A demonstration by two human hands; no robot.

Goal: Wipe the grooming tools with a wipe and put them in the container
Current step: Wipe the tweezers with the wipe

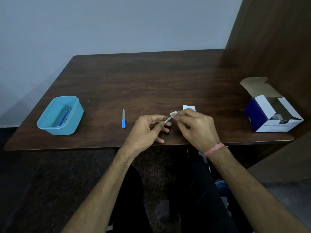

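Wooden table [151, 78] carries all items. Blue plastic container [50, 128] at 9 o'clock holds one blue-handled tool [63, 117]. Left hand [148, 128] pinches a slim metal tool [167, 120] at centre — right hand [196, 126] grips a small white wipe [173, 113] round its tip. Blue-handled nail file [123, 118] lies between container and hands.

Thin metal tool [167, 120] meets crumpled white wipe [173, 113]; blue-handled file [123, 119] lies flat; blue container [61, 115] apparently holds another.

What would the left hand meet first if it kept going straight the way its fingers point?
Most likely the right hand and its wipe: the left hand points rightward, holding a thin metal tool whose tip already reaches the wipe.
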